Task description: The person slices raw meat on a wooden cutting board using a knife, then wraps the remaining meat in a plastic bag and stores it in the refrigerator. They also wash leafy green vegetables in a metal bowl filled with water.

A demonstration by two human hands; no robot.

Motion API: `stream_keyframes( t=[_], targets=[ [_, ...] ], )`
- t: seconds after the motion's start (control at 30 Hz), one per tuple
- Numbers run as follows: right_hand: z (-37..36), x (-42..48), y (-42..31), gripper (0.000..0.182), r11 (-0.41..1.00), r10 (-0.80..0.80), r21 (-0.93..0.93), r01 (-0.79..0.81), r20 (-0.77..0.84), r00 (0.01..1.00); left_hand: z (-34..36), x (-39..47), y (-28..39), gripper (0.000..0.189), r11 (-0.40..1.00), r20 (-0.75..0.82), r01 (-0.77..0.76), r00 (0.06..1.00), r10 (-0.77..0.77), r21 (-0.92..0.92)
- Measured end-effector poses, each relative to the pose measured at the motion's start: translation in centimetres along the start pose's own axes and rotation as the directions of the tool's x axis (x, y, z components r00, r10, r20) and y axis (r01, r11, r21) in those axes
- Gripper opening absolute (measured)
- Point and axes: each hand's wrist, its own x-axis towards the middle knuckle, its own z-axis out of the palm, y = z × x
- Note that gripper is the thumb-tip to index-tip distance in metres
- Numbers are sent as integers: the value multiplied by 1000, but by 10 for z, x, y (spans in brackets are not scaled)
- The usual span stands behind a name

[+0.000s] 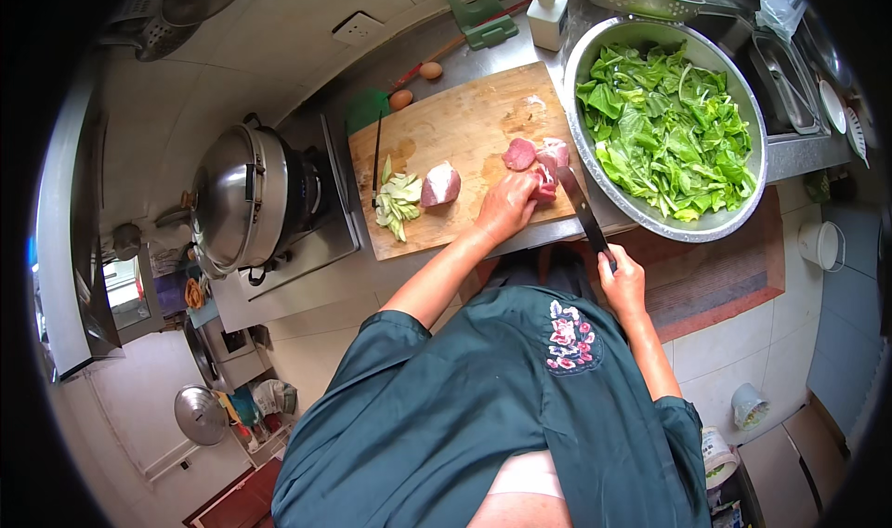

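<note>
My left hand point(507, 204) presses on a piece of raw meat point(546, 185) near the right end of a wooden cutting board point(481, 124). In my right hand point(622, 277) is the dark handle of a kitchen knife point(584, 207), its blade beside that meat and my left fingers. A round slice of meat point(519, 154) lies flat just beyond my fingertips, with paler pieces point(554, 152) next to it. Farther left on the board sits a larger chunk of raw meat point(440, 185). Pale green sliced vegetable point(398, 200) is heaped at the board's left end.
A large metal basin point(758, 173) of leafy greens point(669, 131) stands right of the board. Two eggs point(431, 70) and a white pump bottle point(548, 14) are behind it. At left, a lidded metal pot point(233, 193) sits on the stove.
</note>
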Motion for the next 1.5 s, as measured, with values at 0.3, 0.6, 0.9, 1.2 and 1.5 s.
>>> stream_keyframes(
  t=[0.3, 0.6, 0.9, 1.2, 1.5],
  targets=[
    [-6, 25, -1, 14, 991, -111, -70, 112, 13, 994, 7, -15, 20, 23, 993, 74, 8, 997, -17, 118],
    [-3, 25, -4, 14, 1000, -11, -10, 12, 121, 993, 3, -29, -19, 19, 332, 251, 568, 715, -653, -753],
    [5, 27, -14, 13, 999, 40, -10, -39, 211, 977, -6, -24, -5, 61, 688, -3, 719, 692, -722, 92],
    [9, 24, -17, 15, 998, 38, -56, -21, 305, 952, 4, -25, -17, 46, 776, -33, 616, 785, -618, 136],
    [22, 23, -8, 21, 985, 56, -170, 10, 377, 925, 1, -25, -43, 30, 659, 41, 744, 666, -745, -106]
  ],
)
